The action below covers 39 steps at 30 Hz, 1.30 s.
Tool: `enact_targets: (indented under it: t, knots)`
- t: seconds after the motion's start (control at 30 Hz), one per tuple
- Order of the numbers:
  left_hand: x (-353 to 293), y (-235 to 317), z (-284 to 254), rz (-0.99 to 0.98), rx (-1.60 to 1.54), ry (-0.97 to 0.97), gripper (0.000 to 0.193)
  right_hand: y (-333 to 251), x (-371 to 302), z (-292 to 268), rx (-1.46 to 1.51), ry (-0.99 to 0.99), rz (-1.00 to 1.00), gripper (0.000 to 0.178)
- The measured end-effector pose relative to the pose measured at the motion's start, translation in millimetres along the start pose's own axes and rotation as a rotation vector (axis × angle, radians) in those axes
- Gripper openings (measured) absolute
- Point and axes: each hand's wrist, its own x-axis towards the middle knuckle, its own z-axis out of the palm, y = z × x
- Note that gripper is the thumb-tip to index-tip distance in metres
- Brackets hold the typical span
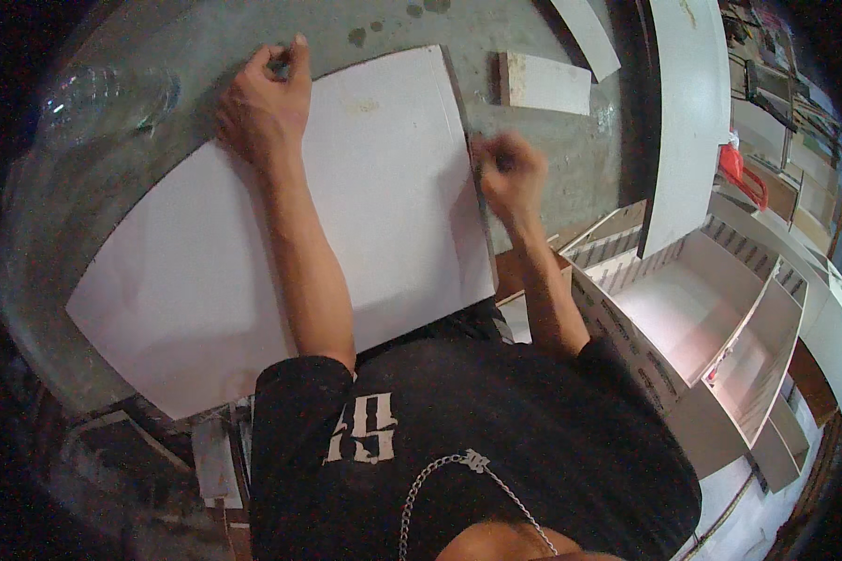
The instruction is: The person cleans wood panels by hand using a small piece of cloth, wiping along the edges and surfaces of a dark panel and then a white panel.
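A large white board lies flat in front of me, its near edge close to my body. My left hand is at its far edge, fingers curled in and thumb raised close to the forefinger; whatever may be between them is too small to make out. The left forearm crosses over the board. At the board's right edge is my right hand, blurred by motion, with its fingers bent into a fist-like grip. Anything inside that grip is hidden.
A grey-green work surface carries a short white offcut and another white strip. A long white panel stands right of them. White drawer-like boxes are at my right, with a red bag beyond. Clear plastic lies far left.
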Motion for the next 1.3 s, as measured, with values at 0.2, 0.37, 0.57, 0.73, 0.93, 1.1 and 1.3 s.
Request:
enact_targets:
  t: [0.2,0.37,0.57,0.73,0.93,1.1,1.3]
  knots:
    - [2.6,6.5,-3.7,-0.020,0.036,0.049,0.049,18.7,-28.9,-24.8,0.166,-0.082,0.196,0.006]
    - [0.5,6.2,-3.7,-0.021,0.025,0.047,0.050,0.0,-9.1,-4.6,0.015,-0.049,0.032,0.008]
    - [0.1,3.8,-2.0,-0.019,0.060,0.053,0.049,0.6,-29.4,-8.2,0.064,-0.072,0.105,0.013]
    - [-0.1,1.6,1.3,0.014,0.003,0.083,0.048,-7.0,9.0,-0.1,0.050,-0.123,0.163,0.019]
    - [-0.6,10.3,-7.7,-0.047,0.055,-0.036,0.049,-5.0,-18.2,-6.8,0.232,-0.092,0.228,0.024]
    - [-4.3,6.0,-2.3,-0.008,0.034,0.021,0.050,-16.4,13.6,0.0,0.059,-0.159,0.206,0.023]
    - [-0.9,4.8,-0.5,0.008,-0.011,0.080,0.046,-8.5,16.4,4.8,0.080,-0.111,0.193,0.019]
